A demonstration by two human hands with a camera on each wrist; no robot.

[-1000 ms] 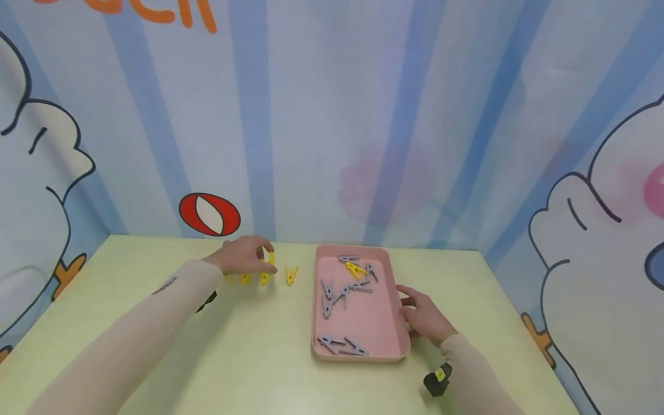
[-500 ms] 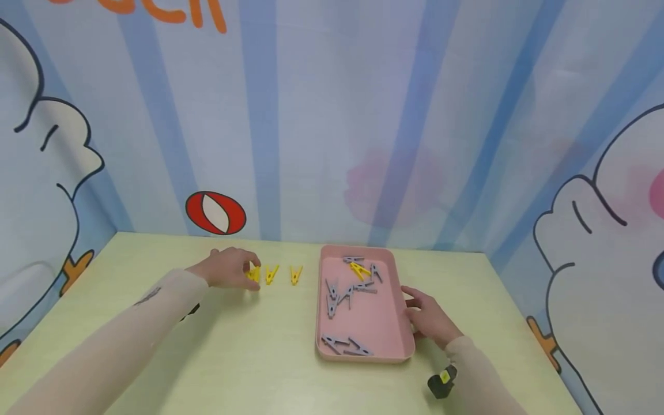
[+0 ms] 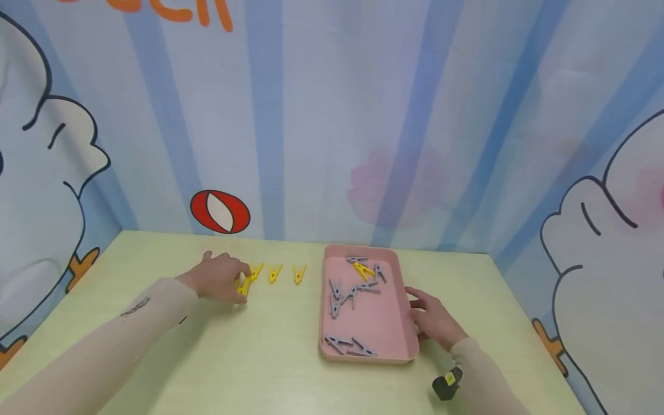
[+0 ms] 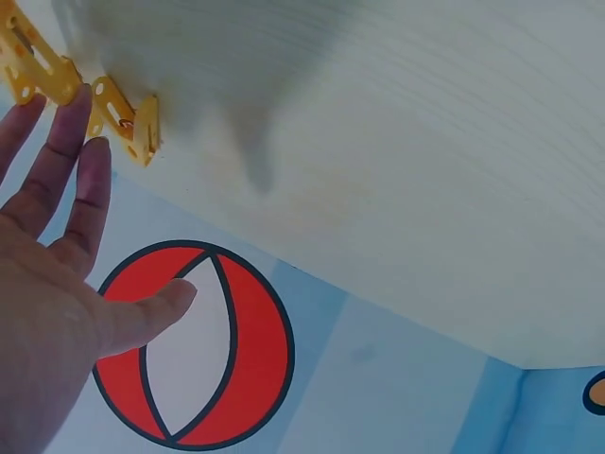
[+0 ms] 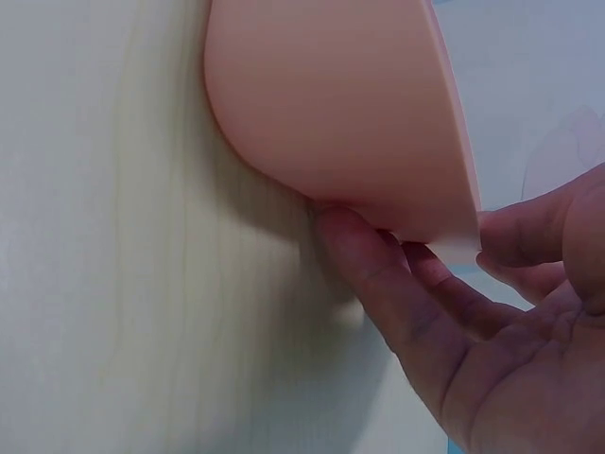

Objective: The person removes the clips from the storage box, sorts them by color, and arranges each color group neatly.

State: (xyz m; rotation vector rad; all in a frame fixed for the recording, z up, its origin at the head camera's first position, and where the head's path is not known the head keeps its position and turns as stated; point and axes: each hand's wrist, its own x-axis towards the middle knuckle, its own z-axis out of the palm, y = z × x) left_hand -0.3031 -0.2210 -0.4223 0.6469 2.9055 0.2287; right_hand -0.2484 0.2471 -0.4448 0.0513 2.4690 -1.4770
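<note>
In the head view my left hand (image 3: 220,279) pinches a yellow clothespin (image 3: 244,287) with its fingertips. Just beyond lies another yellow clothespin (image 3: 256,271). Further along the same row are one yellow clothespin (image 3: 275,274) and another yellow clothespin (image 3: 299,274). The left wrist view shows the fingers at a yellow clothespin (image 4: 38,57) near the top left edge. My right hand (image 3: 436,317) holds the right side of a pink tray (image 3: 384,328). In the right wrist view some fingertips (image 5: 510,236) meet the rim, and another digit lies at the base.
Inside the tray lie several grey clothespins (image 3: 335,305) and a yellow clothespin (image 3: 363,270). Everything stands on a pale yellow table (image 3: 249,369). A blue-and-white striped backdrop (image 3: 321,115) rises behind it, with cartoon figures at both sides.
My left hand has moved left along the row, away from one yellow clothespin to another at the row's left end. The right hand stays at the tray. The head view has shifted slightly.
</note>
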